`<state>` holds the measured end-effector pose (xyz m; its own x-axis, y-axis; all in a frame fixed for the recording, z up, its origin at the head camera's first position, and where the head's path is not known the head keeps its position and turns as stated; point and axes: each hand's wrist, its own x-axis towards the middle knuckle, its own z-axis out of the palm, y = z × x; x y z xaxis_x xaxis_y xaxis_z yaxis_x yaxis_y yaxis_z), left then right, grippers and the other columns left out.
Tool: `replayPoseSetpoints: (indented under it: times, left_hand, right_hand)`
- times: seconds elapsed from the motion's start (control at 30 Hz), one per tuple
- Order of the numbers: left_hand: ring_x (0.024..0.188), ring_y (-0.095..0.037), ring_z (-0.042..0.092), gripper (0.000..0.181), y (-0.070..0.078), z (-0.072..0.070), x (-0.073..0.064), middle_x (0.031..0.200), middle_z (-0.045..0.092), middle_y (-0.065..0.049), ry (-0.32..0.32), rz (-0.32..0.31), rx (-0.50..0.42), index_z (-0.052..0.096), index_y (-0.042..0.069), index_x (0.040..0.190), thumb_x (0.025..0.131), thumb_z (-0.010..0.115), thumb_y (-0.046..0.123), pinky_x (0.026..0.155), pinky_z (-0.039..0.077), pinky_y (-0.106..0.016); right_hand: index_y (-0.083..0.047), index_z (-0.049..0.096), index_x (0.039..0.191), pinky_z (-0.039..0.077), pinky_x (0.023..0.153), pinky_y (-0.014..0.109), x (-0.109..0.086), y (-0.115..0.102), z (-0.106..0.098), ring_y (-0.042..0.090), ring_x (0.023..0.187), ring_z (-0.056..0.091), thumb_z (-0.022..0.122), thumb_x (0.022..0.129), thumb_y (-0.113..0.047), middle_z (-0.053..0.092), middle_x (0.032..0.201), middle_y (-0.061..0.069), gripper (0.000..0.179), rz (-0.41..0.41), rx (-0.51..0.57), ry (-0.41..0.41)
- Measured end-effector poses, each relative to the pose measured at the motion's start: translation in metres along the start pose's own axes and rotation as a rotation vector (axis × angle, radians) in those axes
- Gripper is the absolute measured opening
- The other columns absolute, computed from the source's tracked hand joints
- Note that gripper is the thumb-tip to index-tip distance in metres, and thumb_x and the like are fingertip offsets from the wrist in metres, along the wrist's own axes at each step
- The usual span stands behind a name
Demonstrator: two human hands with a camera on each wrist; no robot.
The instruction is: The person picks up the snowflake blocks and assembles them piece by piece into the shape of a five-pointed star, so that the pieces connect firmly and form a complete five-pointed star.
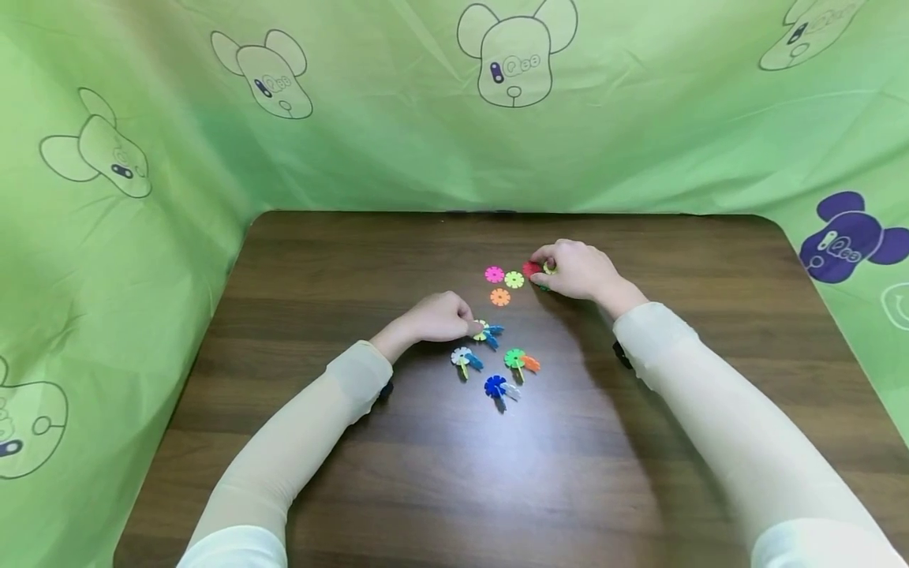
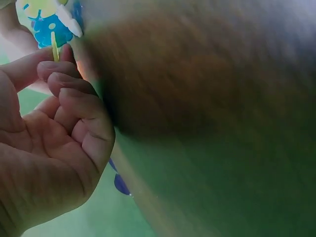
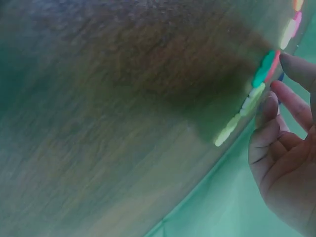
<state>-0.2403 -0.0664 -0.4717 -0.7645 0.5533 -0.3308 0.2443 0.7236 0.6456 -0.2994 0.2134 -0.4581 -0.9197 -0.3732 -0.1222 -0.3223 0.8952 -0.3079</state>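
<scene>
My left hand point(image 1: 439, 317) pinches a yellow notched snowflake disc point(image 1: 480, 330) between thumb and fingertips. Two blue discs point(image 1: 491, 338) fan out from its right side. Up close, the pinched disc point(image 2: 55, 52) appears edge-on at the fingertips, with a blue disc point(image 2: 48, 30) just beyond. Farther back and to the right, my right hand point(image 1: 578, 268) reaches down over a red disc point(image 1: 531, 270), its thumb and finger spread at the disc's edge. A green disc point(image 3: 263, 69) lies against the red one, and pale yellow discs point(image 3: 228, 130) lie beside it, partly under the hand.
Loose pink point(image 1: 494, 274), yellow point(image 1: 514, 280) and orange point(image 1: 500, 297) discs lie between the hands. Nearer stand three joined clusters: white-based point(image 1: 460, 356), green-based point(image 1: 514, 359) and dark blue-based point(image 1: 495, 386). A green printed curtain point(image 1: 398, 158) borders the wooden table point(image 1: 454, 489).
</scene>
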Motion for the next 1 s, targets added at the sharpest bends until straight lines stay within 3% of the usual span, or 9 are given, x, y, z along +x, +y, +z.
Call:
replayPoseSetpoints:
  times: [0.13,0.3,0.47,0.67,0.83,1.0]
  left_hand:
    - [0.057,-0.009,0.041,0.049,0.001,-0.001,0.0,0.057,0.041,0.008,0.016,-0.015,0.051,0.053,0.018,0.062,0.098,0.069,0.046,0.057,0.032,-0.025]
    - [0.062,-0.01,0.051,0.045,0.001,-0.002,-0.001,0.062,0.057,0.007,0.057,-0.026,0.063,0.068,0.016,0.069,0.095,0.073,0.051,0.057,0.04,-0.026]
    - [0.074,-0.015,0.06,0.033,0.005,-0.003,0.002,0.076,0.067,0.004,0.14,-0.017,0.094,0.071,0.017,0.08,0.095,0.074,0.046,0.066,0.047,-0.028]
    - [0.079,-0.016,0.062,0.024,0.014,-0.005,0.014,0.085,0.068,0.005,0.212,0.013,0.197,0.072,0.017,0.093,0.097,0.074,0.041,0.073,0.05,-0.032]
    - [0.083,-0.014,0.062,0.025,0.022,-0.008,0.023,0.096,0.07,0.004,0.207,0.032,0.245,0.072,0.016,0.109,0.098,0.073,0.038,0.078,0.052,-0.033]
    - [0.089,-0.014,0.063,0.034,0.025,-0.008,0.031,0.112,0.071,0.002,0.19,0.026,0.282,0.069,0.014,0.123,0.1,0.071,0.039,0.083,0.053,-0.035]
  right_hand:
    - [-0.012,0.071,0.13,0.052,0.076,0.052,0.002,0.0,0.002,0.029,0.096,0.062,0.073,0.097,-0.035,0.065,0.107,0.011,0.041,0.007,-0.014,-0.015]
    - [-0.008,0.072,0.124,0.05,0.074,0.05,0.003,-0.003,0.002,0.029,0.092,0.06,0.073,0.097,-0.033,0.064,0.104,0.011,0.036,0.015,-0.006,-0.007]
    - [-0.002,0.069,0.12,0.05,0.08,0.052,0.004,-0.003,0.001,0.03,0.093,0.058,0.072,0.097,-0.03,0.063,0.107,0.014,0.035,0.014,-0.007,-0.03]
    - [-0.002,0.066,0.123,0.049,0.089,0.056,0.005,-0.006,-0.001,0.033,0.103,0.058,0.071,0.097,-0.029,0.062,0.118,0.018,0.038,0.034,-0.015,-0.077]
    - [-0.001,0.066,0.123,0.048,0.093,0.058,0.009,-0.008,-0.001,0.034,0.107,0.058,0.07,0.098,-0.029,0.062,0.121,0.019,0.037,0.035,-0.028,-0.102]
    - [-0.005,0.063,0.117,0.048,0.086,0.054,0.009,-0.008,0.001,0.031,0.097,0.057,0.072,0.097,-0.028,0.061,0.112,0.015,0.033,0.044,-0.008,-0.089]
